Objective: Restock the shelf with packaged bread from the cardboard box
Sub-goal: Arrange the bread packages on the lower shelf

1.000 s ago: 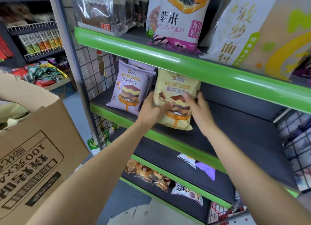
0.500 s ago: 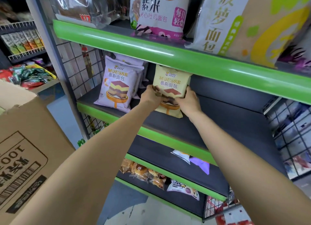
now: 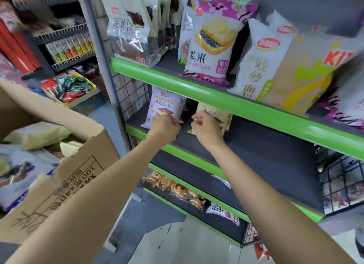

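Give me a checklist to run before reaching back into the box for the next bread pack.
1. Yellow mousse pack on the shelf, beside the purple mousse pack: ok.
2. Left hand free of any pack, no grip: ok, fingers curled on nothing.
3. Right hand free: ok, though it hides the pack's lower edge.
4. Yellow pack standing steady: cannot tell, partly covered.
5. Stock left in the cardboard box: ok, packs visible inside.
6. Room on the shelf to the right: ok.

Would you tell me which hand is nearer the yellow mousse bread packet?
Right. The right hand is in front of the yellow mousse bread packet; the left hand sits left, before the purple one.
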The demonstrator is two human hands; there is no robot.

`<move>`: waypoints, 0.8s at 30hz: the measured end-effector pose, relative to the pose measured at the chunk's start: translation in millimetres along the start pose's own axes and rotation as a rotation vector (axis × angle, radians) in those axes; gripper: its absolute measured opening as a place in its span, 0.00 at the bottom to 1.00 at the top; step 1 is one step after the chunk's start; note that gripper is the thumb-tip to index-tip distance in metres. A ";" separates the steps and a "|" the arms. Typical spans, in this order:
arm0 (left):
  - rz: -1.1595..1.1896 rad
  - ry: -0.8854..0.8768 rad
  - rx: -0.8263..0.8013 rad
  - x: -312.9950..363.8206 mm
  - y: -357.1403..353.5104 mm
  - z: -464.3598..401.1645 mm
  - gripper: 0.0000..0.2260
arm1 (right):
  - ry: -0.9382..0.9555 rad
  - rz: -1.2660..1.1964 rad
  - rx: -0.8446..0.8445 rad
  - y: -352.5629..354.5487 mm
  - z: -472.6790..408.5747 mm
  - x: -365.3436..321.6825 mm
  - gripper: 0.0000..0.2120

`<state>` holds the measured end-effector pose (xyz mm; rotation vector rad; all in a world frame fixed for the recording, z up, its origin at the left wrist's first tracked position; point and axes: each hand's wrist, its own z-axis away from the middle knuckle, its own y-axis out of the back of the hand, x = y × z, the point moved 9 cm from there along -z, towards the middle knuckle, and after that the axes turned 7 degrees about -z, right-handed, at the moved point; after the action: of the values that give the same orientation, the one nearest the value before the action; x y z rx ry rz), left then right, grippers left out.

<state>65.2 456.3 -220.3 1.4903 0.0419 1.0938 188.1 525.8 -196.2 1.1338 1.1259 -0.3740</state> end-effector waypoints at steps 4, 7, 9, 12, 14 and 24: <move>0.188 -0.025 0.093 -20.6 75.4 27.6 0.07 | 0.078 -0.094 -0.151 -39.9 14.0 -71.6 0.10; 0.265 -0.005 0.242 -54.2 142.7 45.1 0.09 | 0.135 -0.106 -0.215 -78.7 18.2 -123.7 0.10; 0.302 0.034 0.308 -82.3 181.5 55.6 0.08 | 0.182 -0.127 -0.281 -111.4 24.6 -159.7 0.09; 0.237 0.147 0.367 -139.8 226.4 60.7 0.09 | 0.250 -0.093 -0.401 -171.4 38.0 -204.0 0.10; 0.040 0.261 0.339 -187.3 245.4 56.2 0.11 | 0.270 -0.066 -0.456 -215.3 43.2 -221.4 0.10; -0.589 0.731 0.103 -374.3 313.0 51.7 0.27 | 0.243 0.252 -0.686 -414.0 31.4 -225.6 0.23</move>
<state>-280.1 109.7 -182.9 0.9873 0.9929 1.0877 -199.2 256.2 -220.3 0.6994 1.1741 0.3418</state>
